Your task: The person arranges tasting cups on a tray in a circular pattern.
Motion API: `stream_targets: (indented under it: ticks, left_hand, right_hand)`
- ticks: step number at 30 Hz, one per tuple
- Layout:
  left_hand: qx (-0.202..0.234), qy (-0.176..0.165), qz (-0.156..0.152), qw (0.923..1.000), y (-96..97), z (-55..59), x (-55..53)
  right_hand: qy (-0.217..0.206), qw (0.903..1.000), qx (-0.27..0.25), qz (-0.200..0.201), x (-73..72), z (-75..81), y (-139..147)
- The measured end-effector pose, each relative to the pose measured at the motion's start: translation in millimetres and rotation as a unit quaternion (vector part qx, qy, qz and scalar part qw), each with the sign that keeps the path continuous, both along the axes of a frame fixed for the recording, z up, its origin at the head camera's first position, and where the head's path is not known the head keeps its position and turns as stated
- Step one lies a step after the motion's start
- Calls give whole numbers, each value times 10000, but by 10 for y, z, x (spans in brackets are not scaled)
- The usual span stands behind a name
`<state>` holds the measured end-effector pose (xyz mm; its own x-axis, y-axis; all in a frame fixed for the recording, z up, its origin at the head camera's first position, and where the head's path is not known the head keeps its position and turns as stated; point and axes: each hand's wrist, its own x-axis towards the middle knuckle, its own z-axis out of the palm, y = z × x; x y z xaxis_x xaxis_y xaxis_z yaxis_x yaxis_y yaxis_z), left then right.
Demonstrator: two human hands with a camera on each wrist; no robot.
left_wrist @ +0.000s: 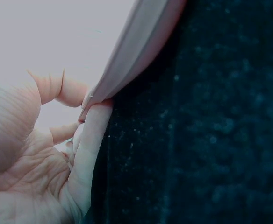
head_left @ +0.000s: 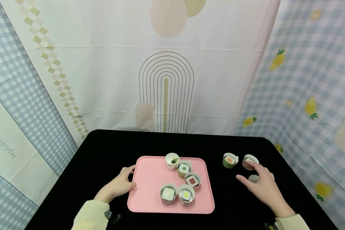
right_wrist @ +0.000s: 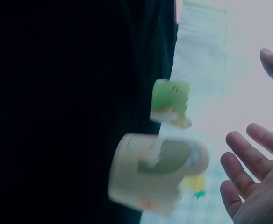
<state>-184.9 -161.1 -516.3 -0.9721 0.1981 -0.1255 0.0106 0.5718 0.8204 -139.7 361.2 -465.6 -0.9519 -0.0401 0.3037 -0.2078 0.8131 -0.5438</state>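
At the left edge of a pink tray (head_left: 146, 182), my left hand (head_left: 119, 183) pinches the rim between fingers and thumb. In the left wrist view, the left hand (left_wrist: 47, 149) has its fingertips at the pale rim. My right hand (head_left: 261, 185) hovers, fingers spread and holding nothing, over the paper cups at the right. Its fingertips overlap a pale cup (head_left: 248, 159) with a white piece inside. Another cup (head_left: 253, 178) is mostly hidden under that hand. Beside them stands a green cup (head_left: 229, 161) with an orange-centred piece. In the right wrist view, the right hand (right_wrist: 258, 172) is apart from a cup (right_wrist: 146, 172).
Several cups stand on the tray's right half, among them a white cup (head_left: 172, 161) at the back, a cup with a red-centred piece (head_left: 192, 180) and one with a yellow-centred piece (head_left: 186, 195). A black-covered table (head_left: 118, 143) lies beneath; patterned curtains (head_left: 112, 80) stand behind.
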Motion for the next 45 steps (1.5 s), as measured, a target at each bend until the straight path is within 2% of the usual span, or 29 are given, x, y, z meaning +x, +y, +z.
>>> stream_targets:
  ticks: [5, 12, 15, 18, 22, 23, 25, 29, 37, 45]
  left_hand:
    - [21, 5, -2, 10000, -18, 6, 13]
    - [55, 14, 13, 10000, -38, 7, 30]
    - [77, 3, 21, 10000, -42, 11, 35]
    - [115, -1, 31, 9999, -40, 13, 41]
    - [137, 27, 16, 9999, -26, 17, 46]
    - [143, 24, 3, 9999, -22, 20, 47]
    - [117, 14, -61, 9999, -17, 23, 45]
    - [110, -10, -65, 9999, -3, 29, 39]
    - [104, -43, 6, 9999, 3, 35, 35]
    - [83, -38, 10, 10000, 10, 35, 21]
  right_hand:
    - [-934, 9946, -431, -112, 2, 2, 182]
    - [-1346, 9881, -673, -304, -9, -86, 308]
    - [-1683, 9808, -937, -308, -24, -136, 361]
    - [-2258, 9625, -1471, -305, -49, -197, 439]
    - [-3093, 9300, -1967, -293, -77, -272, 552]
    - [-3236, 9238, -2031, -264, -78, -288, 577]
    - [-3379, 9172, -2105, -164, -70, -311, 616]
    - [-3380, 9165, -2140, -3, -43, -354, 650]
    - [-3410, 9152, -2145, 73, -29, -360, 645]
    - [-3234, 9253, -1921, 489, -19, -397, 650]
